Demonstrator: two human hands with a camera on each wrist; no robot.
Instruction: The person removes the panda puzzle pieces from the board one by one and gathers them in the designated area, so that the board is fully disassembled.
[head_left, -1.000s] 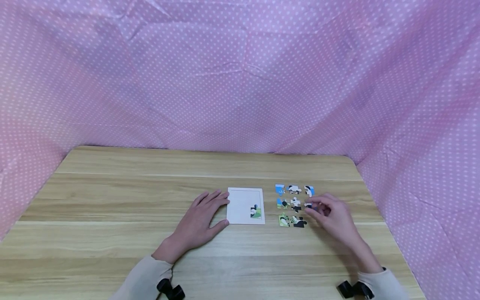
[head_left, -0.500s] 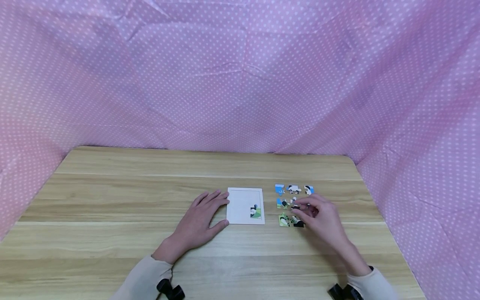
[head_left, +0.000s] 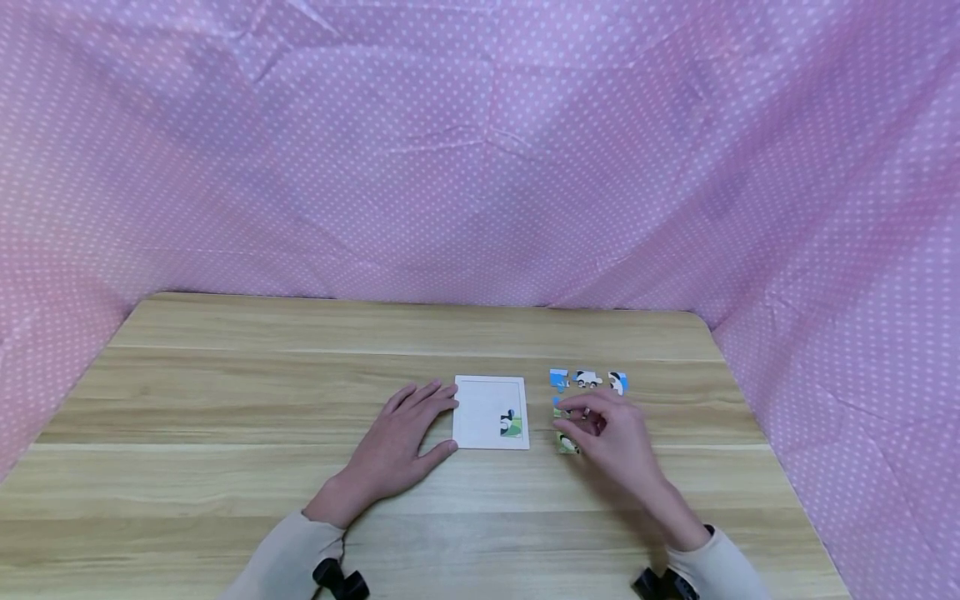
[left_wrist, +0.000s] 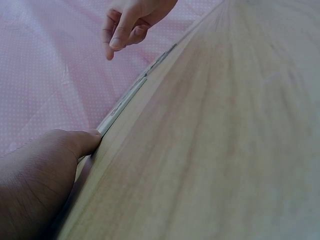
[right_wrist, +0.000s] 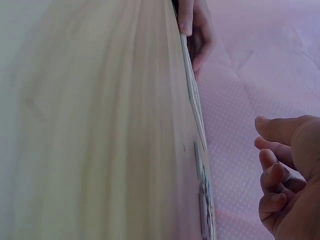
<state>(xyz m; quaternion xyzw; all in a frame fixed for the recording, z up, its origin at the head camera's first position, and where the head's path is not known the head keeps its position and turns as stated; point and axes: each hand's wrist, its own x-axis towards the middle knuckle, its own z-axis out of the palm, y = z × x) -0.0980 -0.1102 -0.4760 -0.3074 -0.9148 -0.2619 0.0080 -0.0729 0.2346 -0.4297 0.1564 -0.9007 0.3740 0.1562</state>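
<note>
The left hand (head_left: 397, 442) lies flat on the table (head_left: 225, 400), fingers straight, fingertips touching the left edge of the puzzle board (head_left: 480, 412). The right hand (head_left: 611, 437) hovers over the loose puzzle pieces (head_left: 588, 380) just right of the board, fingers curled; whether they pinch a piece cannot be told. Bare tabletop stretches wide toward the left and far edges.

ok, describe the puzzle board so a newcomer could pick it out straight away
On the wooden table, look between the two hands: the left hand rests flat against its left edge. The puzzle board is a white square tray with a thin raised border. Unlike the loose pieces scattered to its right, it is large, mostly blank, and holds one fitted piece at its lower right.
</note>
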